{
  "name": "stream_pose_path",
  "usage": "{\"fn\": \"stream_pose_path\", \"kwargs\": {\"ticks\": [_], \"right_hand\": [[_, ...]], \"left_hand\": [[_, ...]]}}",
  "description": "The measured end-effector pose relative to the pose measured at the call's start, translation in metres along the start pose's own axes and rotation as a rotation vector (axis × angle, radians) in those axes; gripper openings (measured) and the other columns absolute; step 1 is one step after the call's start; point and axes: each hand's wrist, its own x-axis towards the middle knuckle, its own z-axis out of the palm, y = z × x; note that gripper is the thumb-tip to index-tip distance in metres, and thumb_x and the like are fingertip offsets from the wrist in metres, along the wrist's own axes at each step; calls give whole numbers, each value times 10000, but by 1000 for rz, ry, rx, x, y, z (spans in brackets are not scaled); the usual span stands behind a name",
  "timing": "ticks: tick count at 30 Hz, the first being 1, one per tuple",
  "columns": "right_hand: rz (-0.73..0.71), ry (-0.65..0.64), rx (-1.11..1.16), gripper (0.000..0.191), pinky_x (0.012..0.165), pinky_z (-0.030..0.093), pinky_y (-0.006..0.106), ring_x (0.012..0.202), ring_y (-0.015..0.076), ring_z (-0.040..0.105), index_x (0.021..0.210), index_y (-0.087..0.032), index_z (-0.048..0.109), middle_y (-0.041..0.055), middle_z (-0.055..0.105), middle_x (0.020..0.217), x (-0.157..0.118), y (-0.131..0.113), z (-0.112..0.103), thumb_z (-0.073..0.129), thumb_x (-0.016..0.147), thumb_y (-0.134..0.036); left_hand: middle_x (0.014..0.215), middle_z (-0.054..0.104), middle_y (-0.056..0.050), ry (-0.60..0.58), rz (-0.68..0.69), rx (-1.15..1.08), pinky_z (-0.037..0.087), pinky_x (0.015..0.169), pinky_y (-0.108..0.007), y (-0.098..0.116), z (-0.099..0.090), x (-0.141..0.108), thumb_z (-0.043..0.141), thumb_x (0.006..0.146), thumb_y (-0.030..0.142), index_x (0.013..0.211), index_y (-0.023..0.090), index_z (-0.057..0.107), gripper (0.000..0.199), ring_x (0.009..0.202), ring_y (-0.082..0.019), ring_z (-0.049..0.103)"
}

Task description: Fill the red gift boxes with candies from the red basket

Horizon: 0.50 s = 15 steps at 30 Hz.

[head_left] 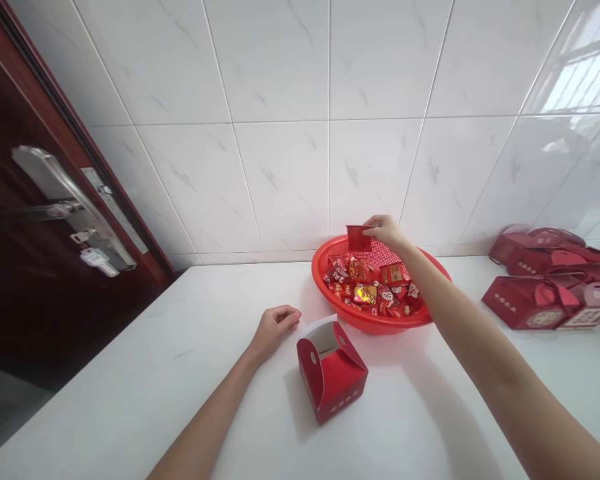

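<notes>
My right hand (384,230) is raised over the back of a red plastic basket (375,327), pinching a flat red packet (359,239) by its edge. Wrapped candies (365,293) in mostly red wrappers lie inside the basket. In front of it stands a small red cardboard box (343,373) with its top open and two handle flaps up; its bottom is hidden from this angle. My left hand (279,325) rests on the white table just left of the box, fingers curled together around nothing, not touching it.
Several closed red gift boxes (530,300) are grouped at the right, against the tiled wall (285,187). On the left is a dark red door (25,267) with a metal handle and hanging keys (99,260). The white table (180,360) runs along the wall.
</notes>
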Motion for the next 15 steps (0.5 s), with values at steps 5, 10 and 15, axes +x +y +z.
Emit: {"fn": "stream_pose_path", "kwargs": {"ticks": [5,10,15], "right_hand": [[-310,-59,296,95,676,541,294,755,179,674,926,-161,623,87,722,907,-1,-29,26,593,851,-212],[-637,-250,348,134,757,527,297,893,189,689,835,-178,706,87,724,1064,-51,-59,69,596,835,-101],[-938,-447,12,369,642,468,260,799,158,674,865,-196,750,91,692,1217,-66,-69,102,491,777,51]], "left_hand": [[671,635,-19,-6,-13,-131,428,680,-300,-3,-4,4,758,705,449,671,172,722,281,649,-162,522],[777,698,-104,-60,-63,-352,481,782,-358,-1,-9,4,598,786,665,828,137,771,557,772,-225,608],[838,704,-73,-110,-76,-507,478,814,-335,3,-9,2,785,726,553,779,175,740,384,832,-215,628]]}}
